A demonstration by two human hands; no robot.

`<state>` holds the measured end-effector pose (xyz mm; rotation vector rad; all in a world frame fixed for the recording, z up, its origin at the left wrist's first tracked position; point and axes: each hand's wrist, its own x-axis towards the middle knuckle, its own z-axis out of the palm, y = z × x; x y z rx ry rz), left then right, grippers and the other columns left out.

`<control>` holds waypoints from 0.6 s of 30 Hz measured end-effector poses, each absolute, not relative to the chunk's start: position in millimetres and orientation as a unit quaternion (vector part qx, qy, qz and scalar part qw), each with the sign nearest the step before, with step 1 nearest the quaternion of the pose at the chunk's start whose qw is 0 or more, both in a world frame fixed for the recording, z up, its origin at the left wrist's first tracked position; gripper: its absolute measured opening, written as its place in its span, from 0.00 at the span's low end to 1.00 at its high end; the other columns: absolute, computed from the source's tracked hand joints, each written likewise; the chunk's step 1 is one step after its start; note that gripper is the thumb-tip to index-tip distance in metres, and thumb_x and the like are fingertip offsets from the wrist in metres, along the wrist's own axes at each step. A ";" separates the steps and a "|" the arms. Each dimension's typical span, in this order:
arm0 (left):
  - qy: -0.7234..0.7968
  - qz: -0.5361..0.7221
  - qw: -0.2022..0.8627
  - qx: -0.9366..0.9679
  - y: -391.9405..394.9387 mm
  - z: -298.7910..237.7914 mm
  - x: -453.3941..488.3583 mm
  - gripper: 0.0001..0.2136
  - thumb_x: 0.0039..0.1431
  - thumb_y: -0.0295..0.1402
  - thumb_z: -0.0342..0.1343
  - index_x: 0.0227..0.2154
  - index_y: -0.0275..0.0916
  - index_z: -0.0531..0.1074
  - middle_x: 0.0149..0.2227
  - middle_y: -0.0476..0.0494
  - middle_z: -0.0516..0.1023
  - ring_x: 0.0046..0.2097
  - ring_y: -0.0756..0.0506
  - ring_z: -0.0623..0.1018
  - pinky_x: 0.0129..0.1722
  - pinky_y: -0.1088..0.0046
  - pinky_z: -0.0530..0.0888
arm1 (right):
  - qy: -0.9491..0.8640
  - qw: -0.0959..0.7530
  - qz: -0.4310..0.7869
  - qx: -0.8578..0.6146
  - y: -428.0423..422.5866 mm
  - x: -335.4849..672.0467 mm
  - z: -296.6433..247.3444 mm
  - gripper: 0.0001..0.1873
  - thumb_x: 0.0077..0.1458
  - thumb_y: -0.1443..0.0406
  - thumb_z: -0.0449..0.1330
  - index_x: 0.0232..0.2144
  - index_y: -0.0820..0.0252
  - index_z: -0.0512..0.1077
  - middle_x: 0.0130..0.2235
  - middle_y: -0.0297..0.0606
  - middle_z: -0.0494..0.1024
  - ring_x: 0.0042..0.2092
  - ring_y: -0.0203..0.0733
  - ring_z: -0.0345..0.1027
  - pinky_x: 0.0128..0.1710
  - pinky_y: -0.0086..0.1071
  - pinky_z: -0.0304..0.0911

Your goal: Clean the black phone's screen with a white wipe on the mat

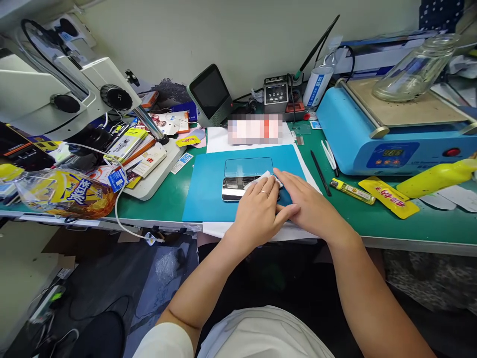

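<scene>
Green bench, blue mat, perhaps paper

A plain pale wall rises behind the green worktop, evenly lit; below its front edge, the dark floor at the left carries loose cables and a power strip

Both bare forearms reached forward and converged at the wrists. The left hand was arched, its fingers bent downward and pressing. The right hand lay flat just beside it, fingers straight, thumb touching the left.
</scene>
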<state>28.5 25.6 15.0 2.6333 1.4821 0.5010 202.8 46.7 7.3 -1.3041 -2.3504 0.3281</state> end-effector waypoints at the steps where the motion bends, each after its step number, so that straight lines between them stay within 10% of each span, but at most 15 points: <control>1: 0.490 0.161 0.039 0.856 28.8 15.2 31.8 0.36 0.75 0.55 0.36 0.69 0.26 0.61 0.70 0.31 0.65 0.73 0.36 0.63 0.71 0.55 0.62 | -0.846 0.219 0.121 -0.471 47.1 203.0 6.4 0.39 0.67 0.54 0.54 0.74 0.58 0.50 0.72 0.50 0.63 0.72 0.59 0.57 0.68 0.57 0.60; 18: 0.515 0.148 0.024 0.844 32.1 13.8 18.3 0.36 0.75 0.55 0.40 0.68 0.25 0.62 0.71 0.29 0.63 0.74 0.36 0.61 0.72 0.56 0.61 | -0.857 0.208 0.106 -0.460 48.6 205.2 2.7 0.41 0.67 0.51 0.56 0.74 0.62 0.52 0.72 0.55 0.63 0.72 0.61 0.57 0.67 0.59 0.60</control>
